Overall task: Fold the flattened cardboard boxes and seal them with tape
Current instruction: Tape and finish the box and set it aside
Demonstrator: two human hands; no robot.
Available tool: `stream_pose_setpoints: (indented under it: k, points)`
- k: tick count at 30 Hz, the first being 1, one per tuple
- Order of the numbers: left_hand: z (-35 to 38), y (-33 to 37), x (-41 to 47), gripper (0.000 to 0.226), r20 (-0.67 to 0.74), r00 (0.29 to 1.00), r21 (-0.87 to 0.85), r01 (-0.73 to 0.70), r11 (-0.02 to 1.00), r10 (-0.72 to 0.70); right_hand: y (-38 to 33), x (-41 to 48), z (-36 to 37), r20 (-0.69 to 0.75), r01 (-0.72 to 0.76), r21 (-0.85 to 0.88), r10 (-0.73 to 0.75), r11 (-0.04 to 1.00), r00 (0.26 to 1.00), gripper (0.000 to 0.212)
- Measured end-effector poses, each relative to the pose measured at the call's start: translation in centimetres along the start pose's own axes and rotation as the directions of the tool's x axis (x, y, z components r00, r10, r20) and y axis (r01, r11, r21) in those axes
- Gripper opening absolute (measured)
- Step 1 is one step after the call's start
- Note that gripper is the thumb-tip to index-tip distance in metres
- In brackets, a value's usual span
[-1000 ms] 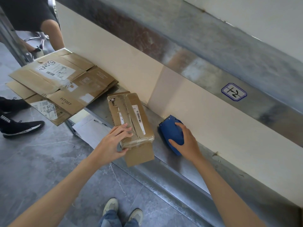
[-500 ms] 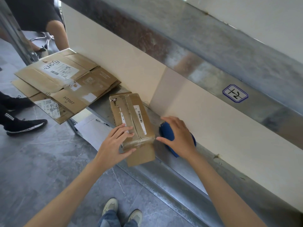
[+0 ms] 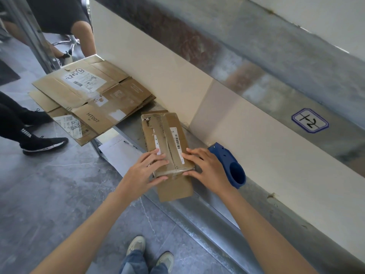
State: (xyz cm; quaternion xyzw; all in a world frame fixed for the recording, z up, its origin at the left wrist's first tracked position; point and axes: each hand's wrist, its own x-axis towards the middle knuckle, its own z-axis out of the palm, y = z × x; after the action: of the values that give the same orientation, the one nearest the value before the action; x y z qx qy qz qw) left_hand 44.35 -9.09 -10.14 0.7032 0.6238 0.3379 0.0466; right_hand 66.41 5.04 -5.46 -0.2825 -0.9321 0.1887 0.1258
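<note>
Cardboard box (image 3: 166, 139), folded up and small, lies on the metal desk (image 3: 209, 212) with its long side running from near to far. Clear tape wraps its near end and a barcode label runs along its top. A brown panel sticks out from under the near end past the desk's edge; it looks like a loose flap of the same box, though the view does not settle that.

Both hands are on the near end of the box. The left hand (image 3: 145, 172) lays its nearly straight fingers flat across the top on the left side, with its thumb against the near end face. The right hand (image 3: 207, 169) mirrors it on the right side, fingers spread flat on the top by the label and thumb touching the taped near edge. Neither hand is closed around anything; both press on the box.

Just right of the right hand, a blue tape dispenser (image 3: 231, 165) sits on the desk against the cream wall panel, untouched. Far and to the left, a stack of flattened cardboard boxes (image 3: 92, 95) rests with one end on the desk and overhangs the floor. A white sheet of paper (image 3: 118, 155) lies left of the box, below the desk. A blue-edged sticker (image 3: 310, 120) is on the metal band far right. The person's light shoes (image 3: 150, 252) stand on the grey floor, and another person's black shoe (image 3: 43, 144) is at the left.
</note>
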Motion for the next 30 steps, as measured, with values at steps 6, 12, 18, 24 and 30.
stream_pose_setpoints:
  k: [6, 12, 18, 24, 30]
  points:
    - [-0.7, 0.6, -0.1, 0.043, 0.017, 0.994, -0.105, 0.105, 0.989, -0.104, -0.6, -0.4, -0.5, 0.051, -0.061, 0.051, 0.058, 0.997, 0.997, 0.057]
    - [0.9, 2.5, -0.1, 0.031, -0.161, 0.969, -0.129, 0.169, 0.977, -0.189, -2.9, -0.4, 0.5, -0.043, -0.167, 0.126, 0.174, 0.978, 0.984, 0.051]
    - [1.6, 2.5, -0.2, 0.032, -0.181, 0.959, -0.171, 0.187, 0.967, -0.217, -3.9, 0.1, 2.0, -0.169, -0.225, 0.19, 0.258, 0.956, 0.951, 0.039]
    - [1.2, 1.4, -0.4, 0.031, -0.145, 0.975, -0.236, 0.132, 0.963, -0.169, -3.6, 0.4, 2.2, -0.205, -0.22, 0.201, 0.261, 0.955, 0.943, 0.023]
    - [0.2, 0.7, -0.4, 0.032, -0.057, 0.986, -0.248, 0.137, 0.959, -0.156, -2.9, 0.7, 0.9, -0.139, -0.186, 0.239, 0.224, 0.953, 0.965, 0.02]
